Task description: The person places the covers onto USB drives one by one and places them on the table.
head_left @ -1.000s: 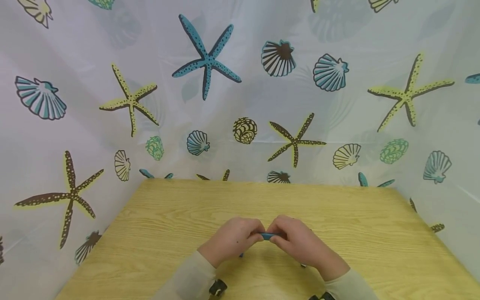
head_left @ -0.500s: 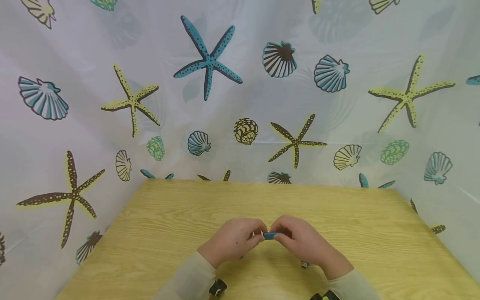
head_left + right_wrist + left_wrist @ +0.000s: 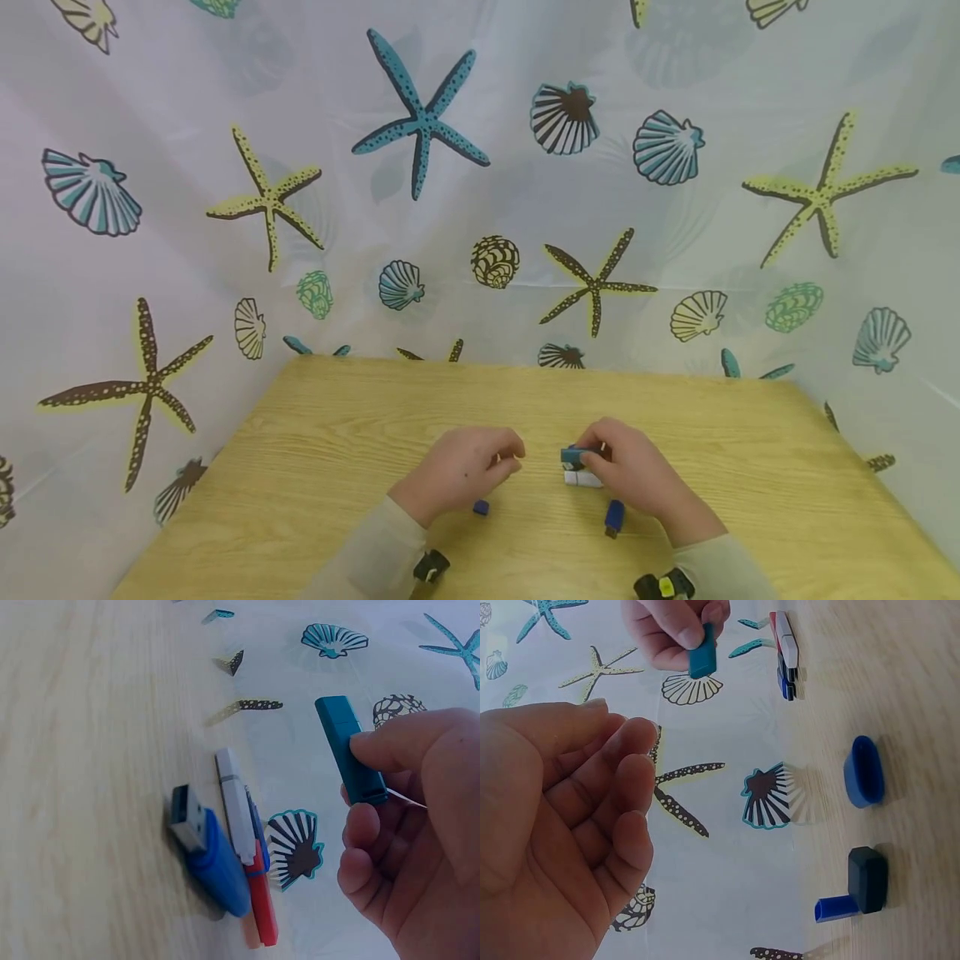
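Observation:
Between thumb and fingers, my right hand [image 3: 633,467] pinches a teal USB stick [image 3: 349,750]; a seam crosses it near one end. My left hand [image 3: 468,467] is raised over the table with its fingers loosely bent and nothing in them. In the right wrist view, a blue USB stick [image 3: 217,874] lies with its metal plug bare. Beyond it are a slim white stick [image 3: 236,806] and a red piece [image 3: 262,900]. Near the left hand, the left wrist view shows a hollow blue cap [image 3: 864,772], a dark block-like piece [image 3: 868,879] and a small blue piece [image 3: 836,908].
The wooden table [image 3: 360,408] meets a white curtain [image 3: 480,200] printed with starfish and shells at its back and sides. Black wrist straps [image 3: 431,567] sit on both sleeves.
Both hands were together at the teal USB stick. They have parted; the right hand has moved right with the stick, and the left has let go. The blue USB stick now shows fully.

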`<action>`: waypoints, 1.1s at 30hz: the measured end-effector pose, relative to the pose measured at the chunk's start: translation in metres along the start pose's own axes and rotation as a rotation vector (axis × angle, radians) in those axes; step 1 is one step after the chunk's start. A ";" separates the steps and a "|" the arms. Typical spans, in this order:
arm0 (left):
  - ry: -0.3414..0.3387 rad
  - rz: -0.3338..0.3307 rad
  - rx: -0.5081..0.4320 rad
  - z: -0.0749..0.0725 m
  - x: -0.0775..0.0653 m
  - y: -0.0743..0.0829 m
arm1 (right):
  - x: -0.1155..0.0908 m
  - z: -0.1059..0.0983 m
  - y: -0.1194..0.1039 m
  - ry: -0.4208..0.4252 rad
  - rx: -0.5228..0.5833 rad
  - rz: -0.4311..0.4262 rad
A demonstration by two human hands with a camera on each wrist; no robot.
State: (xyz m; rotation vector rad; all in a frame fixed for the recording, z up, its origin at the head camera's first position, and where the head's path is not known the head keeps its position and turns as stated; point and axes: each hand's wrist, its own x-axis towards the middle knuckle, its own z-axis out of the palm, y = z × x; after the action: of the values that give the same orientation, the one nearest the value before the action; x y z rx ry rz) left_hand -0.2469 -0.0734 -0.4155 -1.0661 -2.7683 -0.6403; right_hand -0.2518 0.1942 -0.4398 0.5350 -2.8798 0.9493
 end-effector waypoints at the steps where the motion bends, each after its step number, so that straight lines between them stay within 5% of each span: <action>1: -0.003 -0.006 -0.004 0.000 0.000 0.000 | 0.000 0.000 0.001 -0.008 -0.002 0.009; 18: -0.042 -0.067 -0.018 0.000 -0.001 -0.005 | 0.001 0.008 0.012 -0.212 -0.084 -0.039; 28: -0.042 -0.073 -0.009 0.001 0.000 -0.009 | 0.002 0.007 0.009 -0.211 -0.126 -0.021; 33: -0.102 -0.096 0.016 0.003 -0.001 -0.014 | 0.002 0.005 0.010 -0.220 -0.131 -0.009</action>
State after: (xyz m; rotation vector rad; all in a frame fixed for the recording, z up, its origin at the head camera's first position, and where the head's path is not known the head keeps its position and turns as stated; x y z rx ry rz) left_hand -0.2547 -0.0821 -0.4235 -0.9951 -2.9222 -0.5898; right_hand -0.2565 0.1977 -0.4494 0.6792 -3.1019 0.7357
